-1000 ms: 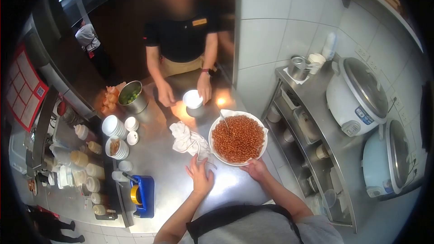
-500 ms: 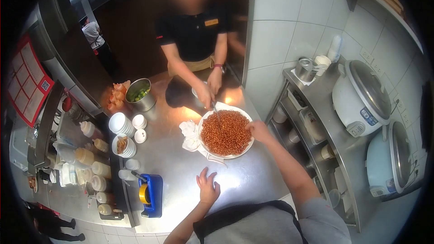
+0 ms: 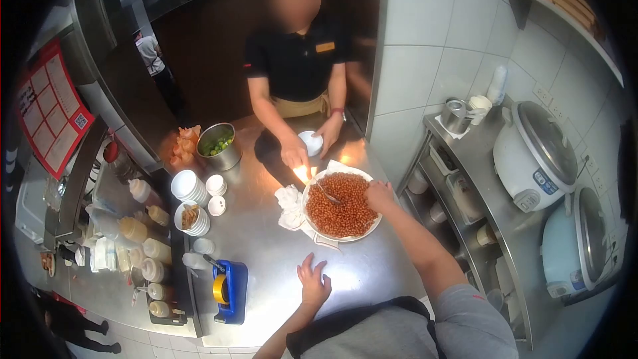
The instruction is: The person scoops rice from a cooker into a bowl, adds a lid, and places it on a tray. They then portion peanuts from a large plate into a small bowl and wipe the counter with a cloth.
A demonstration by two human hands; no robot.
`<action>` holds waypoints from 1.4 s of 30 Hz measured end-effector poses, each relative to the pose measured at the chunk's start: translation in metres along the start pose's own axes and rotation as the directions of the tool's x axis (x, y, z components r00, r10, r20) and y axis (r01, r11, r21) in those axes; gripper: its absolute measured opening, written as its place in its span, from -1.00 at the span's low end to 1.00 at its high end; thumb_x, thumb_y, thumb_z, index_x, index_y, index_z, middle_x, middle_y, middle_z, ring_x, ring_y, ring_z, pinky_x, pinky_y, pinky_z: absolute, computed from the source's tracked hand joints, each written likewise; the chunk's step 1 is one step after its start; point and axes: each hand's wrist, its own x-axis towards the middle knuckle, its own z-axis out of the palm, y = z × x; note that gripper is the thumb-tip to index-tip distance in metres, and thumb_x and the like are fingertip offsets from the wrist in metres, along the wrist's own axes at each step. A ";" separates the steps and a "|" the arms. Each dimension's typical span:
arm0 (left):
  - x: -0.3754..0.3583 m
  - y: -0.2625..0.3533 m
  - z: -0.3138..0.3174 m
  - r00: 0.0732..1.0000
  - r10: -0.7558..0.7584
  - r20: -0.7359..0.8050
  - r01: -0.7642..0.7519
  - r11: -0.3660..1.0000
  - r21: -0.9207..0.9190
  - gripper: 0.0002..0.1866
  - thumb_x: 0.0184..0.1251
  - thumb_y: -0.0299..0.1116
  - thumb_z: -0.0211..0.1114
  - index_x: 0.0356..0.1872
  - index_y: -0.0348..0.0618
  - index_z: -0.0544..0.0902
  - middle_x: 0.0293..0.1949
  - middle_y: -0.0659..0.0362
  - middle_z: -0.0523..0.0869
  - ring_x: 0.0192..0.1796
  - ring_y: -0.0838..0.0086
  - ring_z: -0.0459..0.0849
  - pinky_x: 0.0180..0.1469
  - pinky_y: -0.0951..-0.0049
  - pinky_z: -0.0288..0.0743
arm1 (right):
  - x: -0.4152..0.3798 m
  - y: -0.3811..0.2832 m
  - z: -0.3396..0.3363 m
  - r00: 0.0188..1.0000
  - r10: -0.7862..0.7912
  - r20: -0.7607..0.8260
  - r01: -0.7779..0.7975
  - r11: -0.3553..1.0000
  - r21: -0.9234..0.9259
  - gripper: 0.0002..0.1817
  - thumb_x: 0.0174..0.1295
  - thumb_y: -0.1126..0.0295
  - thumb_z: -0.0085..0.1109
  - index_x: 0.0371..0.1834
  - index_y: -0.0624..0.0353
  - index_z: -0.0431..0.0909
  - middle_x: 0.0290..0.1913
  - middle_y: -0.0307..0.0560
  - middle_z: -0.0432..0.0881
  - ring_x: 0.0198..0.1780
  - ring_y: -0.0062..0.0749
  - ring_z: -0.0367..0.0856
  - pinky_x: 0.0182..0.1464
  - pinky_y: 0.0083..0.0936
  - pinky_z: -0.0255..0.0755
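Note:
A round white bowl (image 3: 376,223) full of reddish-brown peanuts or beans (image 3: 345,213) stands on the steel counter. My right hand (image 3: 380,197) is at its right edge, fingers curled down at the peanuts or beans; whatever they may hold is hidden. My left hand (image 3: 314,282) hovers over the counter in front of the bowl, fingers apart, holding nothing. Across the counter, a co-worker's hand (image 3: 294,153) holds a metal spoon (image 3: 329,194) dipped into the heap. That person's other hand (image 3: 330,134) grips a small white cup (image 3: 310,141). A crumpled white cloth (image 3: 290,207) lies left of the bowl.
Stacked white bowls (image 3: 188,186), small white cups (image 3: 216,185), a metal pot of green pieces (image 3: 218,148) and a blue tape dispenser (image 3: 232,292) stand to the left. Several sauce bottles (image 3: 153,270) line the far left. Rice cookers (image 3: 528,166) sit on the right shelf.
The co-worker's spoon has tilted lower across the heap, and the white cup now shows clearly in their other hand. The whole view has shifted slightly. My hands keep nearly the same poses.

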 end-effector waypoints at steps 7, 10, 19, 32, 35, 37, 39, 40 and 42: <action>-0.003 -0.003 0.001 1.000 -0.001 -0.004 0.001 1.000 -0.014 -0.55 -0.06 -0.51 0.15 -0.02 -0.09 0.47 0.21 -0.12 0.20 0.30 0.00 0.13 0.29 -0.21 -0.12 | -0.003 0.010 0.007 0.999 -0.039 0.005 0.039 0.999 -0.003 -0.83 0.04 0.28 0.12 -0.33 0.01 0.64 -0.12 -0.11 0.52 0.04 -0.26 0.43 0.05 -0.13 0.21; -0.007 -0.010 0.008 0.999 0.003 -0.040 -0.004 1.000 -0.012 -0.53 -0.08 -0.50 0.16 -0.01 -0.06 0.48 0.19 -0.09 0.25 0.29 -0.01 0.16 0.24 -0.23 -0.03 | -0.001 0.005 -0.009 0.987 -0.059 0.152 0.069 0.996 -0.059 -0.73 0.06 0.18 0.13 -0.22 0.03 0.61 -0.10 -0.05 0.54 0.02 -0.19 0.49 0.01 -0.15 0.35; -0.006 -0.008 -0.002 0.997 -0.011 -0.071 0.009 0.999 -0.033 -0.50 -0.06 -0.53 0.14 0.03 -0.09 0.40 0.25 -0.07 0.17 0.33 0.07 0.12 0.31 -0.13 -0.04 | 0.026 0.012 0.017 0.984 -0.180 -0.017 0.177 0.978 -0.109 -0.75 -0.03 0.29 0.20 -0.27 0.11 0.60 -0.10 -0.02 0.48 -0.01 -0.13 0.45 0.11 -0.03 0.17; -0.015 -0.010 0.001 0.999 -0.009 -0.035 0.007 0.998 -0.060 -0.53 -0.04 -0.56 0.09 0.02 -0.11 0.40 0.24 -0.05 0.16 0.36 0.08 0.07 0.34 -0.10 -0.09 | 0.020 0.002 0.001 0.990 -0.120 0.077 0.130 0.981 -0.144 -0.74 -0.01 0.29 0.14 -0.26 0.13 0.59 -0.18 0.03 0.62 -0.05 -0.11 0.55 0.21 0.00 0.11; -0.014 -0.009 0.000 1.000 -0.014 -0.020 0.013 0.999 -0.052 -0.53 -0.04 -0.56 0.09 0.02 -0.11 0.40 0.24 -0.05 0.15 0.36 0.08 0.06 0.34 -0.10 -0.08 | 0.022 0.004 0.004 0.993 -0.108 0.046 0.114 0.982 -0.149 -0.74 0.00 0.28 0.13 -0.28 0.16 0.58 -0.23 0.03 0.63 -0.09 -0.09 0.57 0.22 0.02 0.10; -0.013 -0.010 0.001 1.000 -0.013 -0.017 0.013 0.999 -0.047 -0.53 -0.04 -0.55 0.09 0.02 -0.11 0.40 0.24 -0.05 0.15 0.36 0.08 0.07 0.34 -0.10 -0.08 | 0.020 0.002 0.001 0.986 -0.144 0.086 0.158 0.970 -0.186 -0.76 0.01 0.26 0.11 -0.33 0.17 0.59 -0.29 0.04 0.64 -0.13 -0.08 0.59 0.21 0.01 0.11; -0.014 -0.010 0.002 1.000 -0.013 -0.008 0.012 0.999 -0.045 -0.53 -0.04 -0.55 0.09 0.02 -0.11 0.40 0.24 -0.05 0.15 0.36 0.08 0.07 0.34 -0.10 -0.08 | 0.024 0.003 0.007 0.988 -0.135 0.070 0.146 0.969 -0.201 -0.77 0.01 0.27 0.12 -0.31 0.13 0.59 -0.28 0.01 0.64 -0.11 -0.08 0.58 0.19 0.06 0.11; -0.013 -0.010 0.001 1.000 -0.012 -0.012 0.011 0.999 -0.044 -0.52 -0.04 -0.55 0.09 0.02 -0.10 0.40 0.25 -0.05 0.15 0.35 0.08 0.08 0.34 -0.10 -0.08 | 0.023 0.004 0.009 0.991 -0.126 0.054 0.135 0.967 -0.216 -0.78 0.01 0.27 0.14 -0.29 0.09 0.59 -0.27 -0.01 0.64 -0.09 -0.08 0.57 0.18 0.11 0.11; -0.014 -0.009 0.001 1.000 -0.009 -0.016 0.009 0.999 -0.041 -0.52 -0.05 -0.55 0.09 0.02 -0.10 0.40 0.25 -0.04 0.15 0.34 0.07 0.09 0.33 -0.10 -0.07 | 0.021 0.007 0.011 0.992 -0.119 0.032 0.122 0.977 -0.177 -0.76 0.00 0.26 0.16 -0.29 0.13 0.59 -0.27 0.04 0.63 -0.11 -0.06 0.57 0.18 0.10 0.11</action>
